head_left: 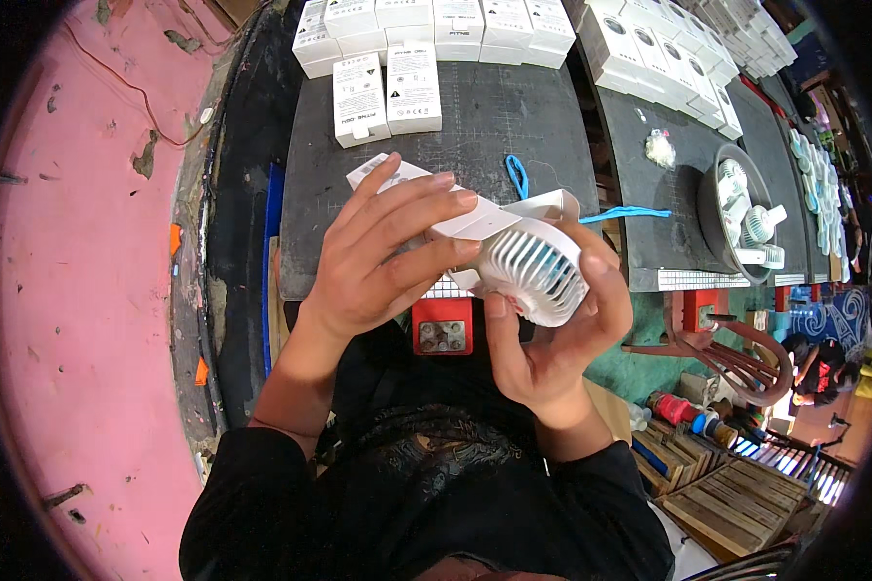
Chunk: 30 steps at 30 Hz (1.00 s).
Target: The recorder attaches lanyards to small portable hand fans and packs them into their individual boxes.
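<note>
My left hand is wrapped round a small white carton, its fingers laid across the top. The carton is tilted, and its flap stands out at the right end. In my right hand is a white handheld fan, held by its round slatted head between thumb and fingers. The fan's head is up against the carton's open end; its handle is hidden, so I cannot tell how far it reaches inside. Past the carton, a blue wrist strap shows on the black table; a second blue strip extends right.
White cartons stand at the table's far side, with more stacked on the table to the right. A metal bowl there holds several white fans. A red metal bracket sits at the near edge. A pink wall rises at left.
</note>
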{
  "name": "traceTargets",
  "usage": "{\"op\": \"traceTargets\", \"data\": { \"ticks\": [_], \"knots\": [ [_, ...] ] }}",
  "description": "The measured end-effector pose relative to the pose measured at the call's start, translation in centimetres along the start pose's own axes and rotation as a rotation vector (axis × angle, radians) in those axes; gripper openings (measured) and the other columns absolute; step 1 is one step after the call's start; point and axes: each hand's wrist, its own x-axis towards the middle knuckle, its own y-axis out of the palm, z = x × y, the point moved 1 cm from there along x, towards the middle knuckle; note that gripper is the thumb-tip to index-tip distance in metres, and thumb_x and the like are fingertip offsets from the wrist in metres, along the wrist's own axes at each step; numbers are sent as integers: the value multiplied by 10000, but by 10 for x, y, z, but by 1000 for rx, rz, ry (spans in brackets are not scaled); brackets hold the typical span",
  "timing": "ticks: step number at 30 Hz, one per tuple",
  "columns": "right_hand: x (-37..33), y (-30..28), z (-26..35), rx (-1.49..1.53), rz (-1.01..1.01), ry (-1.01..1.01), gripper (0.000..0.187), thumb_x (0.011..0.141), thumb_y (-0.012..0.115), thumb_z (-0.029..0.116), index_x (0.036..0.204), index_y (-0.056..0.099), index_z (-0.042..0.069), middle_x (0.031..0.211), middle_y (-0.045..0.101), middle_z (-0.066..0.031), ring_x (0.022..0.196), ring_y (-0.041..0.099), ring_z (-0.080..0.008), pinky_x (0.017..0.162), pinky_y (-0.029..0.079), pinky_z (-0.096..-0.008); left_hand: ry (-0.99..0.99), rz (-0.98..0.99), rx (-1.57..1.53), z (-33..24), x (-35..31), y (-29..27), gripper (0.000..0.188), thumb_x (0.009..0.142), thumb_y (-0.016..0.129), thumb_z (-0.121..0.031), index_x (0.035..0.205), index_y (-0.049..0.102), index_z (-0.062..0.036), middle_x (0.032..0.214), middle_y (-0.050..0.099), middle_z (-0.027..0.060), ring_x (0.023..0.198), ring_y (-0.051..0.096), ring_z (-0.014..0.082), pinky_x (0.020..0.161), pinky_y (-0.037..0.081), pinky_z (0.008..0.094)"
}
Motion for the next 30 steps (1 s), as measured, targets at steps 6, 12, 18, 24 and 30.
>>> {"op": "traceTargets", "data": {
  "ticks": [6,12,18,24,30],
  "knots": [
    [9,-6,15,-163,23,23,585,656,818,-50,1210,672,67,1210,601,-208,1081,638,-339,912,519,-397,-16,38,18,-1,-2,-4,405,819,812,-190,1208,720,-254,1325,706,21,1230,683,300,1146,451,565],
    [8,-9,15,-179,15,3,578,691,873,-19,1220,663,83,1190,605,-194,1046,642,-328,908,524,-401,0,24,19,-4,-4,-2,376,837,795,-211,1202,727,-264,1326,708,17,1239,678,292,1149,446,576],
    [3,-8,21,-209,50,4,602,727,919,47,1246,618,99,1219,551,-187,1074,618,-324,910,528,-401,26,1,33,-7,-8,3,341,847,762,-252,1183,730,-297,1330,707,-3,1234,680,284,1153,436,596],
    [0,-4,20,-196,21,-4,592,801,861,71,1316,571,94,1238,529,-199,1075,604,-340,888,512,-406,55,-4,62,-14,-7,5,341,849,757,-251,1183,729,-314,1328,705,-4,1230,681,281,1143,439,608],
    [1,-8,17,-116,35,14,555,825,808,29,1325,570,68,1281,547,-238,1111,614,-372,936,511,-433,8,8,54,-16,-4,2,357,844,769,-260,1194,725,-310,1325,711,1,1228,684,285,1129,455,582]
  ]
}}
